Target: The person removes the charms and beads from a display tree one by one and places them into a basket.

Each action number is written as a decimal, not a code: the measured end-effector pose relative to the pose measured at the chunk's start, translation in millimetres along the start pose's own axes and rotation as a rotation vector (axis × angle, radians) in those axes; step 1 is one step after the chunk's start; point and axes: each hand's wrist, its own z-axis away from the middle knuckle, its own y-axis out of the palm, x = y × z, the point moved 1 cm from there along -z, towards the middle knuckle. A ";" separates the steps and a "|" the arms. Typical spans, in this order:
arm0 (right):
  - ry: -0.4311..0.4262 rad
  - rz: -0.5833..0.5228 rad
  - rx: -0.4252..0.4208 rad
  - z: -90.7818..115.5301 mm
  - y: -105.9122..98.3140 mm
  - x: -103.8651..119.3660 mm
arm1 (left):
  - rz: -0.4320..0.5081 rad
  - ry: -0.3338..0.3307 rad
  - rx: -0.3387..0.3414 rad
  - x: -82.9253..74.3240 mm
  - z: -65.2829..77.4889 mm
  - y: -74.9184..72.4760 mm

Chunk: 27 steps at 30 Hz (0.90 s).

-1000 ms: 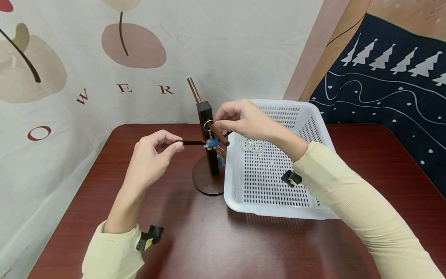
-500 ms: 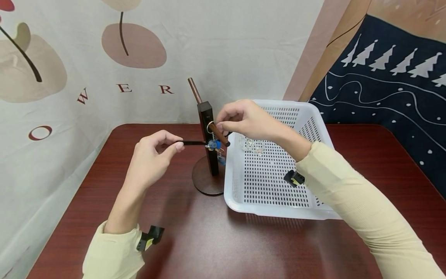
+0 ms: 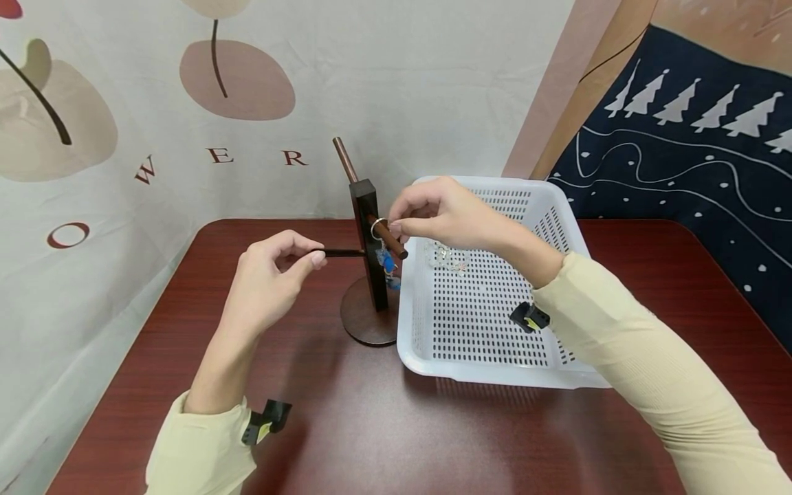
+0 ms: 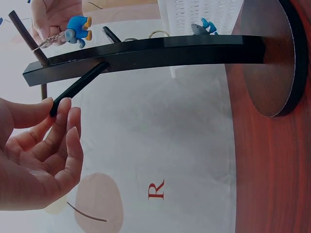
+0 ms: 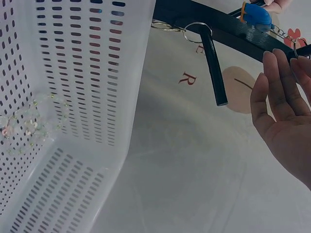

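Note:
A dark wooden stand (image 3: 376, 292) with several pegs rises from a round base. My left hand (image 3: 272, 275) pinches the outer end of its black left peg (image 3: 342, 253) between thumb and fingers. At the brown upper peg (image 3: 392, 243), my right hand (image 3: 442, 213) pinches the metal ring of a keychain (image 4: 77, 30) that loops around this peg. The keychain's blue and orange figure hangs from a short chain beside the post. Lower down dangles another keychain, its blue-grey charm (image 4: 201, 28) shaped like a shark; its ring circles a lower peg (image 5: 214, 73).
A white perforated basket (image 3: 489, 371) stands right of the stand, its left rim close against the base. Inside lie clear beaded bracelets (image 3: 447, 257). The reddish-brown table (image 3: 346, 426) ends at a printed cloth backdrop (image 3: 402, 82).
My right hand has slid the ring a little outward along the upper peg, toward the right. The blue figure has swung and turned with it. My left hand stays on its peg.

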 end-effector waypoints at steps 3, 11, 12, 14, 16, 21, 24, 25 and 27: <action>-0.003 0.009 0.001 1.8 -1.1 1.8 | -0.003 0.001 0.001 -0.1 -0.5 0.0; -0.025 0.027 0.010 6.6 -4.2 3.7 | -0.003 0.008 0.001 -0.2 -1.0 0.1; -0.030 0.033 0.014 7.2 -4.6 4.0 | -0.003 0.008 0.001 -0.2 -0.9 0.1; -0.045 0.041 0.024 8.3 -5.1 5.7 | -0.004 0.007 0.000 -0.3 -0.7 0.0; -0.054 0.041 0.033 10.2 -5.7 7.3 | -0.002 0.004 0.002 -0.4 -0.4 -0.2; -0.064 0.010 0.045 15.0 -5.8 10.1 | -0.002 -0.001 0.002 -0.6 -0.1 -0.3; -0.073 0.015 0.044 17.4 -5.6 11.3 | -0.007 0.000 0.001 -0.6 -0.2 -0.3; -0.076 0.018 0.044 18.2 -5.7 11.6 | -0.009 0.000 0.001 -0.6 -0.3 -0.3; -0.083 0.020 0.048 19.9 -5.9 12.6 | -0.010 -0.004 0.002 -0.6 -0.2 -0.3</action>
